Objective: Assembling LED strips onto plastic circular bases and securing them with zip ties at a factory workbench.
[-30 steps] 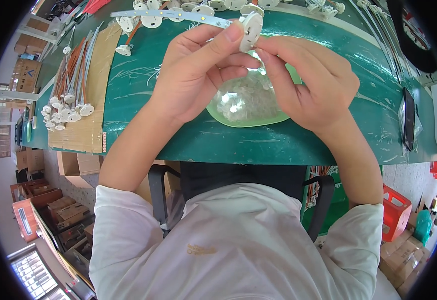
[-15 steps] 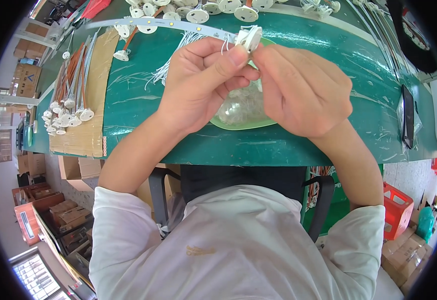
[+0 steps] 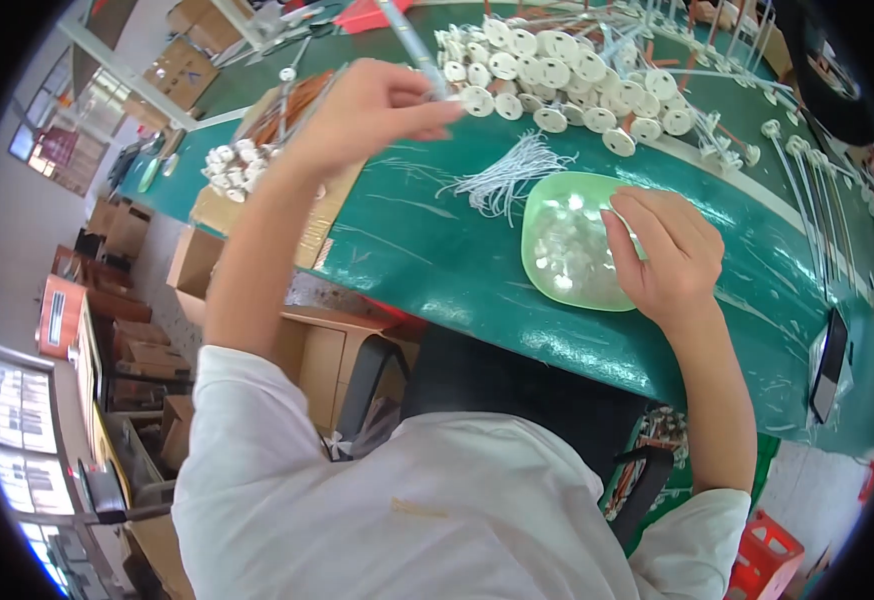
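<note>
Green bowl (image 3: 567, 245) holds small clear parts; right hand (image 3: 667, 255) dips in, left hand (image 3: 372, 105) pinches white disc (image 3: 475, 100).

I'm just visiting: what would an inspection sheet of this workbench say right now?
Surface: green table, glossy.
Job's things: pale green bowl of small clear pieces; white discs heaped behind it.
Clutter: cardboard sheet carrying more white parts.
Grippers: left hand raised, pinching one disc at the heap; right hand reaching into the bowl.
Cables: bundle of thin white wires beside the bowl.
Surroundings: cardboard boxes stacked at left.
</note>
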A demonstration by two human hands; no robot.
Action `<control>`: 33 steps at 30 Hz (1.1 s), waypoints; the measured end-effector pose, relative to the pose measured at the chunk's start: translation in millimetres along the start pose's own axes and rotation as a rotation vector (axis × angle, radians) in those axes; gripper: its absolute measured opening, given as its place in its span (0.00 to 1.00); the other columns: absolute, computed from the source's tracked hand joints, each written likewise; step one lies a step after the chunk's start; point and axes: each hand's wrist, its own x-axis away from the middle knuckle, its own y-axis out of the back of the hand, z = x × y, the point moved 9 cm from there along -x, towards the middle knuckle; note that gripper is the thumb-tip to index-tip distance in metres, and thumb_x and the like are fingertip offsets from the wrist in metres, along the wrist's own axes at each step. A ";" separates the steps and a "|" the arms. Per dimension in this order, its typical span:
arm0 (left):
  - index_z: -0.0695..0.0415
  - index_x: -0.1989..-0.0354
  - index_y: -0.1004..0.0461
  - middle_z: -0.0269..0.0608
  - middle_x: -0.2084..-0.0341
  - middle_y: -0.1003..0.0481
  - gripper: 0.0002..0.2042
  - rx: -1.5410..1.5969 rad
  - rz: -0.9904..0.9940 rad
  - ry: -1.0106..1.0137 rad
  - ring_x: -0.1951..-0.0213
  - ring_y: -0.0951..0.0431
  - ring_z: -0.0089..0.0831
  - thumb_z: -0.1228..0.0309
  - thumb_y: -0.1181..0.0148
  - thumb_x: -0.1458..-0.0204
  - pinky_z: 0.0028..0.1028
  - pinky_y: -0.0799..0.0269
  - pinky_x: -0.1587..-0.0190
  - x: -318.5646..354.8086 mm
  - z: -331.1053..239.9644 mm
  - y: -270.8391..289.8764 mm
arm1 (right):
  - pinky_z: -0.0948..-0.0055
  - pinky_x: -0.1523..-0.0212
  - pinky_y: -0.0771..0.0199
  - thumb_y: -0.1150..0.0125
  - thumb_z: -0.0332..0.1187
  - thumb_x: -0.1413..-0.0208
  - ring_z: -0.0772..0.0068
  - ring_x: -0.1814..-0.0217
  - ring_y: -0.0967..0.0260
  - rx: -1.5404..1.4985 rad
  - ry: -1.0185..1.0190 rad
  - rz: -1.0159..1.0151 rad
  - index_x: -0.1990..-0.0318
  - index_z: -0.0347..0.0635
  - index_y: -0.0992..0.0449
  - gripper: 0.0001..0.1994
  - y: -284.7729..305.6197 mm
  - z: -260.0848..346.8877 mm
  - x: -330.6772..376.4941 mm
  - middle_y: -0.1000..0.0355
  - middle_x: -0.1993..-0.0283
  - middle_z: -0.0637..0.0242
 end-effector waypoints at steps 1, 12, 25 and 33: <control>0.67 0.64 0.22 0.40 0.71 0.20 0.13 -0.172 0.010 0.076 0.66 0.20 0.23 0.66 0.35 0.46 0.21 0.26 0.64 6.6 13.1 28.3 | 0.70 0.74 0.27 0.30 0.21 0.59 0.61 0.74 0.27 -0.023 -0.036 0.017 0.71 0.37 0.23 0.08 -5.3 -0.9 -1.3 0.25 0.72 0.60; 0.65 0.84 0.22 0.46 0.85 0.22 0.15 -1.195 0.117 0.578 0.78 0.18 0.33 0.63 0.32 0.59 0.31 0.24 0.72 65.3 120.0 203.8 | 0.60 0.81 0.41 0.34 0.28 0.52 0.58 0.82 0.38 -0.107 -0.004 0.259 0.81 0.40 0.33 0.13 -25.9 1.0 9.1 0.38 0.83 0.62; 0.63 0.66 0.18 0.49 0.69 0.18 0.19 -1.294 0.076 0.824 0.65 0.16 0.41 0.66 0.27 0.68 0.35 0.20 0.61 49.4 126.1 204.6 | 0.61 0.75 0.30 0.34 0.30 0.50 0.55 0.74 0.29 -0.107 -0.103 0.339 0.67 0.41 0.25 0.06 -37.8 -8.7 18.3 0.28 0.74 0.59; 0.56 0.65 0.19 0.51 0.68 0.21 0.11 -1.564 -0.060 0.251 0.62 0.20 0.46 0.65 0.37 0.55 0.43 0.23 0.59 37.9 42.0 111.0 | 0.64 0.73 0.27 0.32 0.30 0.51 0.59 0.71 0.25 -0.149 -0.093 0.298 0.60 0.43 0.23 0.11 -30.1 -1.6 11.4 0.24 0.71 0.62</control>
